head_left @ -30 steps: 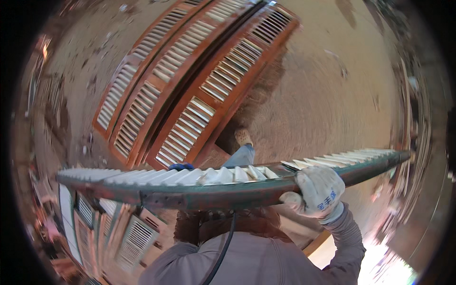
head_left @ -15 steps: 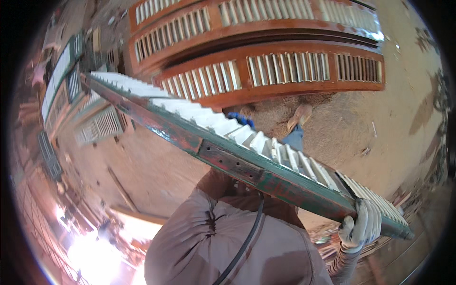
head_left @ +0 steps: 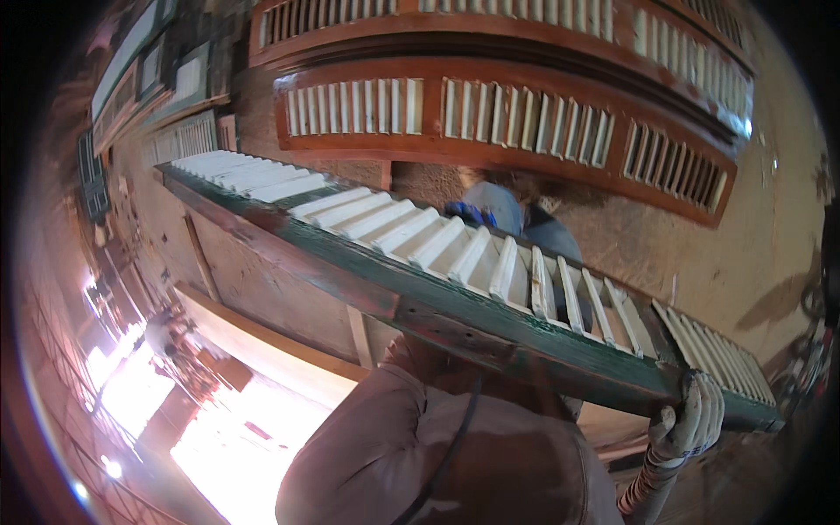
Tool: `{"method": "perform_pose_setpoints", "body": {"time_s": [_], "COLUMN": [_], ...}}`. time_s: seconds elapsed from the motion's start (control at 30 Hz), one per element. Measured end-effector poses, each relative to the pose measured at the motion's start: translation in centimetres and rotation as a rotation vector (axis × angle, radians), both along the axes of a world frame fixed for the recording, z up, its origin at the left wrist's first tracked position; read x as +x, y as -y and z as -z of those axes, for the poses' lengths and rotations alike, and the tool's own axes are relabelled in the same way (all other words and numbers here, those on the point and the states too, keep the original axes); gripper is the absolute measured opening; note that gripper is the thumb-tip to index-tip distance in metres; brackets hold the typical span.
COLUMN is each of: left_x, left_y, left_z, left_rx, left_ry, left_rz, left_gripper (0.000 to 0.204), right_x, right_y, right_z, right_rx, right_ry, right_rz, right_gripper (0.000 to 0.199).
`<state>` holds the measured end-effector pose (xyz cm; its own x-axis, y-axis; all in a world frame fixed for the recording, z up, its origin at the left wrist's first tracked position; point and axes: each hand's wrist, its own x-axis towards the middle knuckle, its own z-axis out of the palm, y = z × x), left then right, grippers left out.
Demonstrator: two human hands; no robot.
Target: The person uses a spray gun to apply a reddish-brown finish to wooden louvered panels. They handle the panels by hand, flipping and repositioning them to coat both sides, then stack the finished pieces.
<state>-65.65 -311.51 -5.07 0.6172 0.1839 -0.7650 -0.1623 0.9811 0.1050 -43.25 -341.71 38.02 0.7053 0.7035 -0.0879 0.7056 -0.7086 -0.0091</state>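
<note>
Slats (head_left: 437, 238), white and thin, fill a long green panel (head_left: 595, 367) that is up in front of the person's body, tipped so its right end is lower in the view. The right hand (head_left: 696, 420), in a pale glove, holds tight to the near edge by the right end, with the thumb on one side and the fingers over the top. The left hand (head_left: 472, 213) seems to be the bit of blue glove at the far edge, near the middle. Most of it is hidden, so I cannot tell if it grips. The lifting looks done, since I see no stand under the green panel, and it is not yet set down on anything. Its slats sit in three groups, and some lean more than others. The green paint is rubbed away in places, and red-brown shows there. Past the far edge are two legs (head_left: 551, 229) in blue cloth. Beyond them lies a red-brown panel (head_left: 433, 109) with pale slats, with another red-brown one behind it. The green panel is apart from both. A plank (head_left: 271, 337) lies low on the left, near very bright light.
</note>
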Motion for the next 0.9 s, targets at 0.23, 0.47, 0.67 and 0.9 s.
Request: {"method": "perform_pose_setpoints", "body": {"time_s": [0.23,0.47,0.67,0.9], "left_x": [-0.3,3.3,7.2,8.6], "left_y": [2.9,0.5,-0.1,2.0], "left_z": [3.1,5.8,3.1,5.8], "left_rx": [0.031,0.118,0.031,-0.053], "left_ry": [0.416,0.099,-0.415,-0.586], "left_rz": [-0.306,-0.484,-0.495,-0.552], "left_gripper": [0.044,0.045,0.048,0.038], "right_x": [9.1,15.8,20.1,23.4], "right_y": [-3.0,-8.9,-9.3,-5.4], "right_z": [6.7,13.0,17.1,21.9], "right_rx": [0.193,0.159,0.124,0.114], "right_ry": [-0.199,-0.302,-0.216,-0.166], "right_rz": [-0.069,-0.119,-0.249,-0.239], "right_gripper": [0.036,0.023,0.011,0.012]}}
